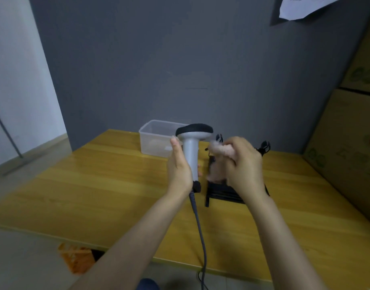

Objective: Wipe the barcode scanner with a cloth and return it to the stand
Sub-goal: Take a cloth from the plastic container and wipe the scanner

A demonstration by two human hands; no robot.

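yellow wooden table (96, 185) against a grey wall (159, 59).

Bare table (96, 191) left and front: open passage. Tub (157, 141) blocks far centre, just behind scanner (191, 151). Stand (224, 192) crowds space under right hand (242, 164). Boxes (347, 143) wall right side. Cable (199, 231) trails across near edge.

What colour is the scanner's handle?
Light grey, with a black head on top; the scanner shows clearly in the head view.
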